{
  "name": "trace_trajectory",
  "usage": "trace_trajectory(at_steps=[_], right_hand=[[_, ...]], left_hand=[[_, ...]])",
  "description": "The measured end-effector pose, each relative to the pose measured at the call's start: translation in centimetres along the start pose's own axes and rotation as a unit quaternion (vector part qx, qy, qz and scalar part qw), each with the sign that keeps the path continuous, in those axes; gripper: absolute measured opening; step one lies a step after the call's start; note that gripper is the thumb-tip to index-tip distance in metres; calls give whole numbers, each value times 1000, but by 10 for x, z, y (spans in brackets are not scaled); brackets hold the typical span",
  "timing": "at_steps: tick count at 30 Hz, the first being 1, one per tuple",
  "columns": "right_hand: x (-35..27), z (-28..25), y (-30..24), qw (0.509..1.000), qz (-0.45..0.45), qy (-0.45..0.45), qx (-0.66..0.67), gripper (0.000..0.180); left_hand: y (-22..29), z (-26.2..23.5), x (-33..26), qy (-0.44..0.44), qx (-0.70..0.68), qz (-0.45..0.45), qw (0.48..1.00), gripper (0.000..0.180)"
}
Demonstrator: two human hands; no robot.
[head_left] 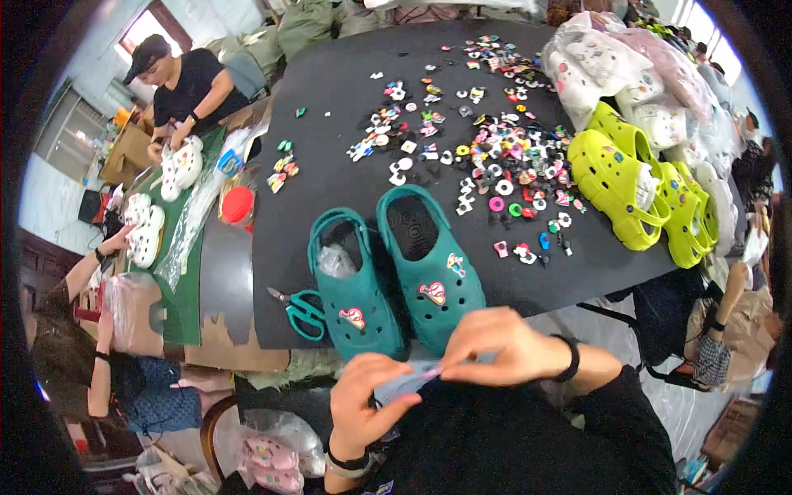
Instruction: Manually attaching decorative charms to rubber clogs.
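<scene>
Just off the table's near edge, my left hand (367, 404) pinches a small translucent bluish packet (402, 383) with a pink bit at its right end. My right hand (499, 351) has its fingertips closed at that pink end; what is inside is blurred. Directly beyond my hands stand two teal clogs, toes toward me. The left clog (371, 289) has crumpled clear plastic inside and one red-and-white shoe charm (352, 319). On the right clog (450, 260) sit a similar charm (433, 294) and a small figure charm (455, 264).
Teal-handled scissors (305, 318) lie left of the clogs. Loose shoe charms (503, 148) spread over the black table (322, 82). Lime-green clogs (610, 177) and bagged white clogs (594, 66) pile at right. A person (198, 91) handles white clogs at far left, near a red-lidded jar (238, 205).
</scene>
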State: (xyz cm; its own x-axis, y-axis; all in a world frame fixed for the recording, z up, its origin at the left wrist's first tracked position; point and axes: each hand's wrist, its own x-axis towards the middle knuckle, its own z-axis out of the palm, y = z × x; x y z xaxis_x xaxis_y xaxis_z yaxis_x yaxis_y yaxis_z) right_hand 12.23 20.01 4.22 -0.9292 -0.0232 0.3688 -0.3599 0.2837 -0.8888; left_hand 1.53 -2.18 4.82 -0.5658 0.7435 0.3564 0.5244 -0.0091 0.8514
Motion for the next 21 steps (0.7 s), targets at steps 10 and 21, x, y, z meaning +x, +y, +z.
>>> trace_trajectory(at_steps=[10,21], right_hand=[[6,55,9,997,-62,29,-46,10],[1,28,23,991,90,95,-41,11]], left_hand=[[-8,-9,-32,47,35,-27,998,20],[-70,-43,-6,219,-140,-301,918,8]])
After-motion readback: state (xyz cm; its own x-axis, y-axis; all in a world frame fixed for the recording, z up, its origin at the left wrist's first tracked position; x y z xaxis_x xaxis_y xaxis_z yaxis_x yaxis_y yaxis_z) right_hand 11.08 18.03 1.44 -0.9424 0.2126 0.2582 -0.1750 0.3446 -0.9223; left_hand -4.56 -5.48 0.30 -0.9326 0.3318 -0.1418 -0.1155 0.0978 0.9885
